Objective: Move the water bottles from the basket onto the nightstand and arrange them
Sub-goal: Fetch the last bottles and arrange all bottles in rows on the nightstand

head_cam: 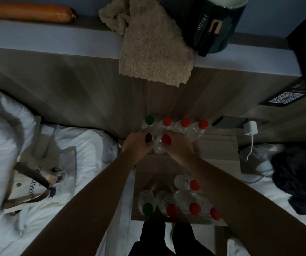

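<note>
On the wooden nightstand (222, 150) a back row of clear water bottles stands against the headboard, one with a green cap (149, 119) and three with red caps (185, 122). Just in front of that row, my left hand (135, 145) is shut on a green-capped bottle (148, 138) and my right hand (178, 147) is shut on a red-capped bottle (166, 139). Both bottles stand upright, side by side. Nearer to me, several more bottles (178, 202) with red caps and one green cap sit at the nightstand's front edge. No basket is visible.
A white bed with a pillow and a printed tote bag (43, 183) lies at left. A charger with cable (251, 129) hangs at the right of the nightstand. A beige fleece cloth (152, 50) and a dark lamp (216, 24) sit on the ledge above. Dark clothing (300, 180) lies at right.
</note>
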### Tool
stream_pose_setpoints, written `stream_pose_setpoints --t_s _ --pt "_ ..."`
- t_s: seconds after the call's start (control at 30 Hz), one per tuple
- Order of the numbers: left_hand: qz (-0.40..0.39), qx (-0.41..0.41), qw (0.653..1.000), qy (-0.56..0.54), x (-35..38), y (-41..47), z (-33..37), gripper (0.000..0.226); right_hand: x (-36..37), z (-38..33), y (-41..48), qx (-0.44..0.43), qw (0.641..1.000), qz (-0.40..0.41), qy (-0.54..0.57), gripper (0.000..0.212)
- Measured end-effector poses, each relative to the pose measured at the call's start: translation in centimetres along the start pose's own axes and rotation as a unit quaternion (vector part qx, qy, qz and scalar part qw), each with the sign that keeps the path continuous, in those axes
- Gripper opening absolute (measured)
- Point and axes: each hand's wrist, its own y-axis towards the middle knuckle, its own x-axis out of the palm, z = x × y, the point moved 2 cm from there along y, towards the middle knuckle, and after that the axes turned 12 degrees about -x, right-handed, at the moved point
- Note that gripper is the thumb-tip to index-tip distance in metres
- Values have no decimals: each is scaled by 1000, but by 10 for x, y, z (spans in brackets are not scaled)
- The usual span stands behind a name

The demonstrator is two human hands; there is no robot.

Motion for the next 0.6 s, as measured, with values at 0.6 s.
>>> stream_pose_setpoints --t_s 0.6 --pt "-100 -170 965 -174 63 30 -54 71 87 58 21 190 940 -49 279 67"
